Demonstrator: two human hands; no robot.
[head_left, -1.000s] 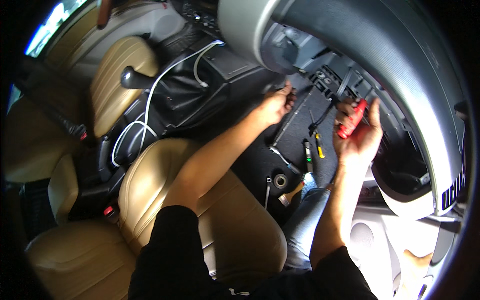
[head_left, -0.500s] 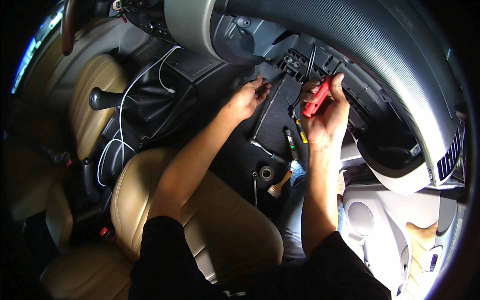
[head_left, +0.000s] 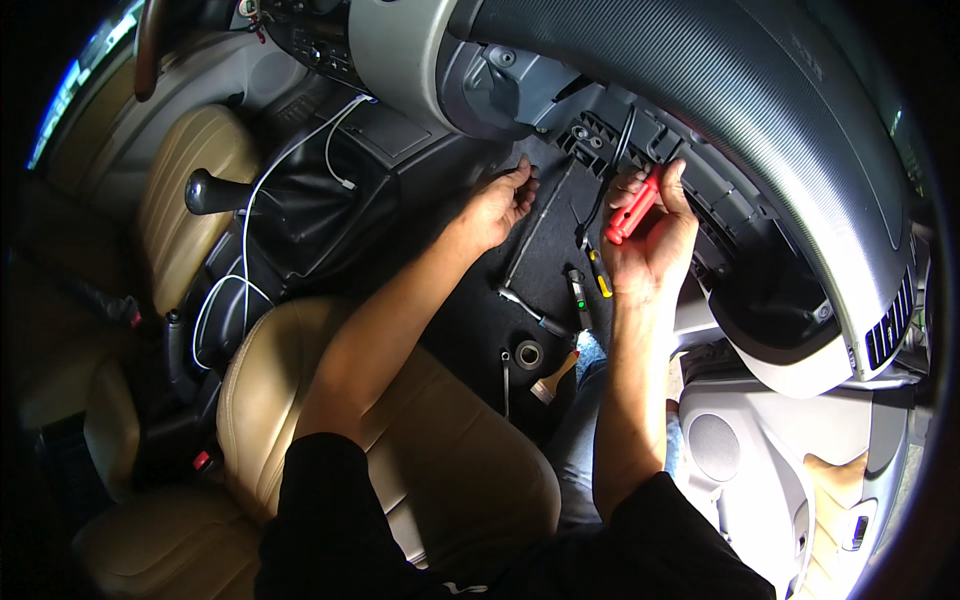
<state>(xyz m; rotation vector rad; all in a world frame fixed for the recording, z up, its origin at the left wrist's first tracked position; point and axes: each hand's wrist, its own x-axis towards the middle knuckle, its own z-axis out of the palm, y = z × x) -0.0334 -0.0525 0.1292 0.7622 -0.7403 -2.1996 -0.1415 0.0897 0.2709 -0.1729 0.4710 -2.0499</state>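
right hand (head_left: 655,240) fingers grip a red-handled screwdriver (head_left: 632,206) under the dashboard (head_left: 760,120); left hand (head_left: 497,203) fingers curl empty beside it; next calls for seating the tip.

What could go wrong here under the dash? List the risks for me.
1. The right hand works a red-handled screwdriver up among the black cable and brackets under the dashboard; a slip might nick the cable.
2. Loose tools on the floor mat, such as the ratchet and tape roll, lie close to the person's knee and could be knocked or knelt on.
3. The white cable draped over the gear lever could snag the left hand.
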